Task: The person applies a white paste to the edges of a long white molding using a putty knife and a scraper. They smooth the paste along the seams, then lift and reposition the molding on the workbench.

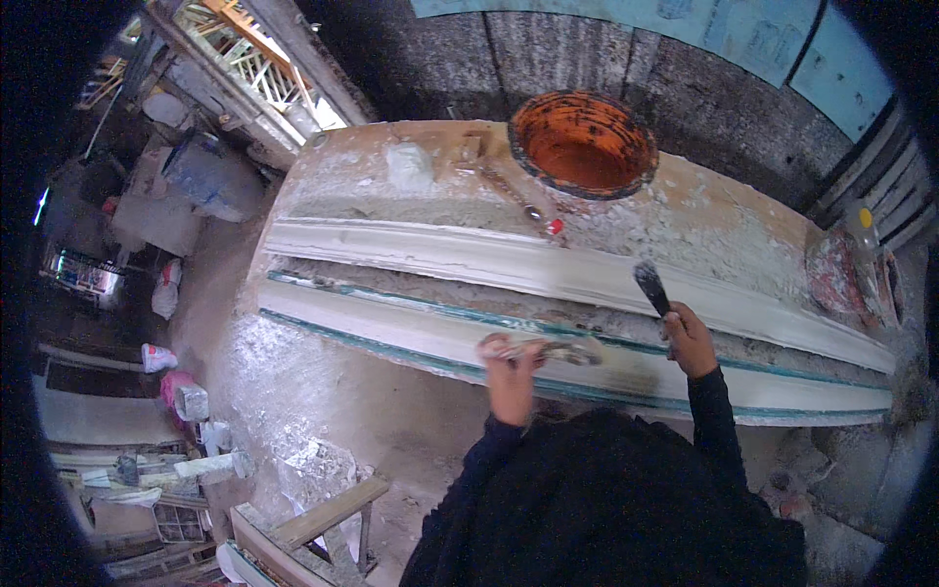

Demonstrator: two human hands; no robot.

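Note:
A long white plaster moulding point(509, 266) lies along a plaster-crusted workbench point(704, 210), with a second white strip edged in green point(391, 328) in front of it. My left hand point(509, 364) grips a plaster-caked scraper point(572, 350) that rests on the front strip. My right hand point(688, 338) holds a dark brush point(650, 286) upright, its bristles against the groove between the two strips. Both forearms are in black sleeves.
An orange-stained round bucket point(584, 144) stands at the back of the bench, with a red-tipped tool point(528, 201) and a white lump point(409, 166) to its left. A small container point(861, 227) sits at the right end. Wooden frames point(323, 519), bags and debris cover the floor at left.

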